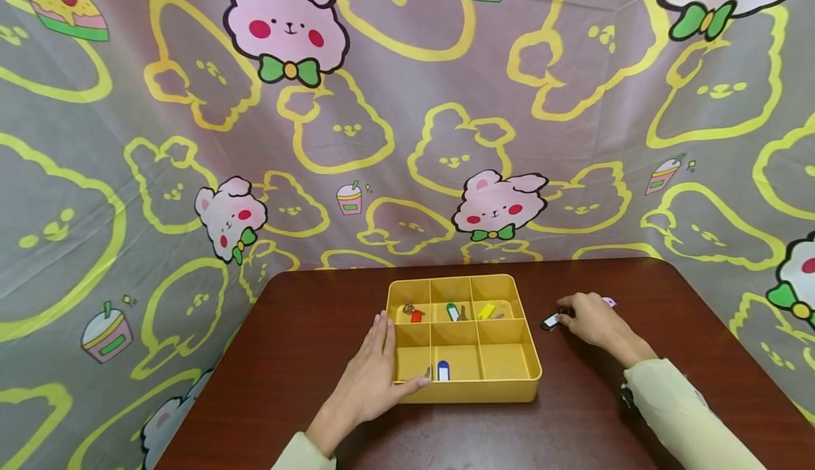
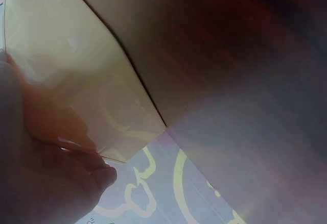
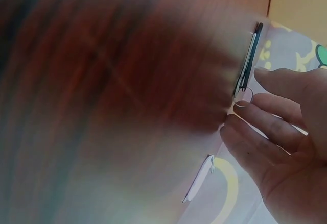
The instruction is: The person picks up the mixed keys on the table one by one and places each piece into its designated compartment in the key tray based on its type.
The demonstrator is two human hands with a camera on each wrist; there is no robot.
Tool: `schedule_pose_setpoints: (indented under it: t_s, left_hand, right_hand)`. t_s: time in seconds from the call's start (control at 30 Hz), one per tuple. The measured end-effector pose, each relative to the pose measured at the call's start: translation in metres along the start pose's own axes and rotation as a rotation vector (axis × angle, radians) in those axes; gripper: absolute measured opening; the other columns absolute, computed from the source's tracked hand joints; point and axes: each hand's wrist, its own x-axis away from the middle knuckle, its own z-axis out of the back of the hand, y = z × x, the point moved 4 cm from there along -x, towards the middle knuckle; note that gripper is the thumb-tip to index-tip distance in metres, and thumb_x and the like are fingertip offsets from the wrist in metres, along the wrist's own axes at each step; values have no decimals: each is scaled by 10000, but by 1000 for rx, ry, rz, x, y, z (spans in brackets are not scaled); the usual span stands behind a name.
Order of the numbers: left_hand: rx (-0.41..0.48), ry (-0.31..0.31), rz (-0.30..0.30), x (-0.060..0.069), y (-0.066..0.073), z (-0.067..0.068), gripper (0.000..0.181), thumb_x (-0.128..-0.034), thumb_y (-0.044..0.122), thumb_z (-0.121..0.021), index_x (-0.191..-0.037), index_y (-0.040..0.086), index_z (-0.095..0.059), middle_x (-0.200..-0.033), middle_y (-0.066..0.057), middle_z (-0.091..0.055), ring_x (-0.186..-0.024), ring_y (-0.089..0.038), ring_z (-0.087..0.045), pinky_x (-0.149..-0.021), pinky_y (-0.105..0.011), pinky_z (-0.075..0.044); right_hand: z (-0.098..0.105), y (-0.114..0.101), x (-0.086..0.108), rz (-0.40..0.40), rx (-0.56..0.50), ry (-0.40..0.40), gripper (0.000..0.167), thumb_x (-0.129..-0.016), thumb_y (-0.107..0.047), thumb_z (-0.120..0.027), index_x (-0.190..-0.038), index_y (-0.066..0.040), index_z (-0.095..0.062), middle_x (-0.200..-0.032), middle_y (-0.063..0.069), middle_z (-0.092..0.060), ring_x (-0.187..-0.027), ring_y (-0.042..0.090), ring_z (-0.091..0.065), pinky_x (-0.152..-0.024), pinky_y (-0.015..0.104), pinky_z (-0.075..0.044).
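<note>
A yellow six-compartment box stands on the table. My left hand lies along its left side with straight fingers, the thumb over the front rim. Right of the box, my right hand reaches down to a black key tag with a white label. In the right wrist view, the fingertips are at the tag's ring, with a gap between thumb and fingers. Beyond that hand is a light purple tag, partly hidden.
Back compartments hold a red tag, a green tag and a yellow tag, with keys. A blue tag is in the front middle compartment. The brown table meets a patterned curtain behind.
</note>
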Motion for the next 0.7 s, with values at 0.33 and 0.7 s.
schedule_pose_setpoints:
  t_s: [0.33, 0.7]
  left_hand:
    - [-2, -7, 5, 1, 1, 0, 1205, -901, 841, -524, -1649, -46, -202, -1763, -231, -77, -1659, -356, -100, -1312, -496, -284]
    - [-27, 23, -9, 0, 1, -1, 1238, -884, 886, -479, -1638, -64, -231, -1750, -265, -126, -1651, -371, -137, -1299, -490, -314]
  right_hand:
    - [-1, -1, -1, 9, 14, -1, 255, -921, -82, -748, -1106, 92, -766, -1045, 243, -785, -759, 201, -618, -690, 432, -561]
    - [-1, 1, 0, 33, 8, 23, 223, -876, 11, -737, -1081, 91, -769, -1015, 232, -786, -834, 277, -709, -714, 468, -586]
